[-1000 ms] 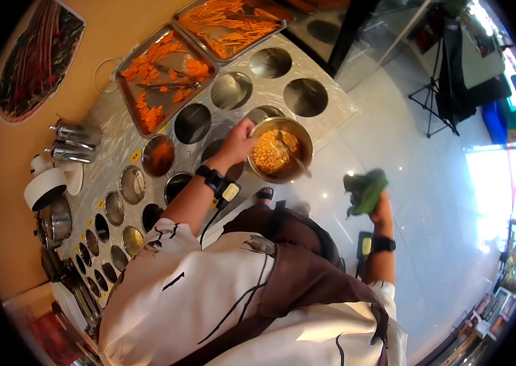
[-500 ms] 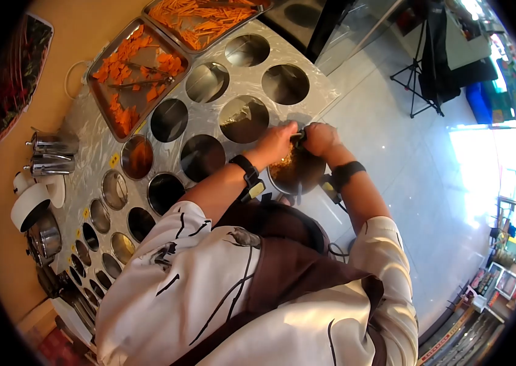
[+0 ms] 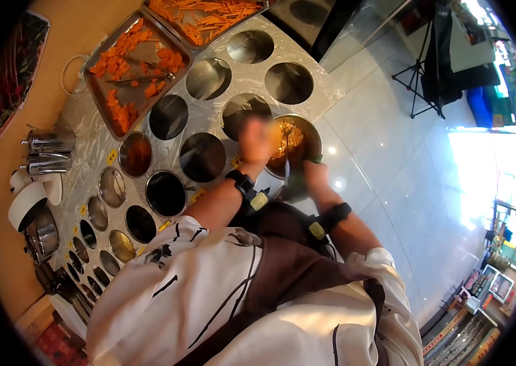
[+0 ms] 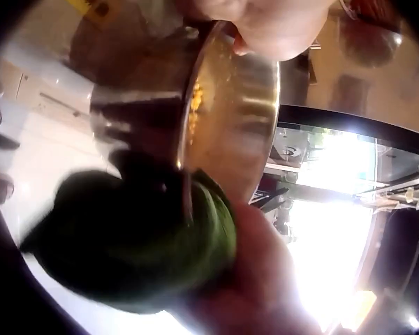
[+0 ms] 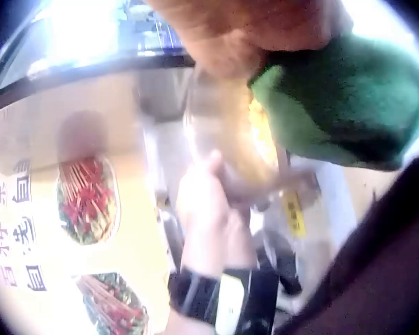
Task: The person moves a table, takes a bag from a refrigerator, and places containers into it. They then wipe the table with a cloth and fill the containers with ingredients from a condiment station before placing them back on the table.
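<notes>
A round steel pot (image 3: 315, 141) with yellow bean-like pieces and a spoon (image 3: 287, 163) in it is held up at the counter's edge. My left hand (image 3: 256, 143), blurred in the head view, grips the pot's rim from the counter side. In the left wrist view its fingers lie over the rim. My right hand (image 3: 316, 177) holds a bunched green cloth (image 4: 146, 237) against the opposite side of the pot. The cloth folds over the rim there and hides part of the wall.
Round steel wells fill the marbled counter (image 3: 326, 100), one right beside my left hand. Behind them are a tray (image 3: 100, 104) of orange slices with tongs and a second tray (image 3: 233, 28) of orange strips. A tripod (image 3: 416, 85) stands on the tiled floor at right.
My right hand came in from the right with the cloth, met my left hand at the pot's far rim, then moved round to its near right side. The pot has turned and tilted differently.
</notes>
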`<state>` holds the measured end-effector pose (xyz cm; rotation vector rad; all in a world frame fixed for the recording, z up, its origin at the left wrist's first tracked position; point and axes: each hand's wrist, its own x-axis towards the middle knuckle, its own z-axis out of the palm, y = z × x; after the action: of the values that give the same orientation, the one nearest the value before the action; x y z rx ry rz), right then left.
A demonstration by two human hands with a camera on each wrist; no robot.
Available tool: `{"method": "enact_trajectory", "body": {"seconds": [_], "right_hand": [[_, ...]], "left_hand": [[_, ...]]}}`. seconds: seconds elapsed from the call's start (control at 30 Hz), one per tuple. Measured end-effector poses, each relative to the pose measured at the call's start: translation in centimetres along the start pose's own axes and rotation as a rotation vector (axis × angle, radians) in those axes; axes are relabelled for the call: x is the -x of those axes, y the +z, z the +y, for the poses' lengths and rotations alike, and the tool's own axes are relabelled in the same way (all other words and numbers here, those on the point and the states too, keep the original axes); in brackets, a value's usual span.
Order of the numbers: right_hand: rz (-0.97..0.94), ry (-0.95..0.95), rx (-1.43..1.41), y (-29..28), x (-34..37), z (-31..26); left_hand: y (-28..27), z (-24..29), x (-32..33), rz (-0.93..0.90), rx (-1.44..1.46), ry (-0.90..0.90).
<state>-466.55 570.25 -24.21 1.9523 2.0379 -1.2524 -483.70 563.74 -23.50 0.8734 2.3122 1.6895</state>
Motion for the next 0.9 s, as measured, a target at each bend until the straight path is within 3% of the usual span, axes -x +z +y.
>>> {"method": "enact_trajectory", "body": {"seconds": [0.03,0.1,0.13,0.17,0.23,0.27,0.3,0.37,0.5,0.57,0.6,0.67,0.7,0.77,0.83,0.9], "right_hand": [[0.095,0.200,-0.194,0.1,2.1,-2.2],[0.037,0.106,-0.101,0.7,0.3,-0.8],[-0.015,0.014,-0.003,0.5,-1.3,-0.2],[-0.006,0.004,-0.006,-0.5,-2.3,-0.4],[-0.162,-0.299,0.378,-2.7,-4.2,-2.0],[-0.150,-0.293,0.432,-3.8,-4.1,-3.9],[-0.155,-0.294,0.430,-4.5,-3.8,-5.7],[-0.234,-0.421,0.524,-5.1,-3.6,-8.2],[-0.250,-0.426,0.543,-5.1,-4.7,-8.9],[-0.311,-0.443,-0.088,-4.7,-4.0,-7.3],[-0.310,-0.442,-0.091,-4.6,-3.4,-6.7],[-0.344,-0.112,-0.128,-4.6,-2.4,-5.7],[-0.317,-0.071,-0.243,-4.2,-1.6,-4.9],[-0.120,-0.087,-0.115,-3.1,0.0,-3.9],[-0.055,0.027,-0.276,-2.9,2.7,-5.2],[-0.001,0.145,-0.445,-0.7,3.6,-3.8]], "left_hand": [[-0.1,-0.3,0.7,-0.001,-0.003,0.001],[-0.4,0.6,1.3,0.093,-0.093,0.009],[-0.7,1.1,1.2,0.007,-0.096,-0.215],[-1.0,1.2,0.3,0.013,-0.090,-0.204],[-1.7,0.8,-2.1,-0.420,-0.283,-0.229],[-1.5,1.2,-3.9,-0.612,-0.208,-0.195],[2.1,-7.0,-4.5,-0.664,0.090,0.006],[-0.6,1.6,-6.9,-0.885,-0.297,0.424],[-1.2,1.8,-6.7,-0.815,-0.259,0.345],[-1.7,1.9,-6.0,-0.715,-0.067,0.106],[-1.9,2.0,-5.6,-0.690,0.031,-0.021],[-1.8,1.7,-5.0,-0.611,0.111,-0.064],[-1.5,1.2,-4.5,-0.538,0.191,-0.115],[-1.0,0.5,-3.9,-0.493,0.235,-0.047],[-1.1,0.4,-2.6,-0.245,0.158,0.116],[-0.8,1.4,-0.6,-0.183,0.208,0.014]]}}
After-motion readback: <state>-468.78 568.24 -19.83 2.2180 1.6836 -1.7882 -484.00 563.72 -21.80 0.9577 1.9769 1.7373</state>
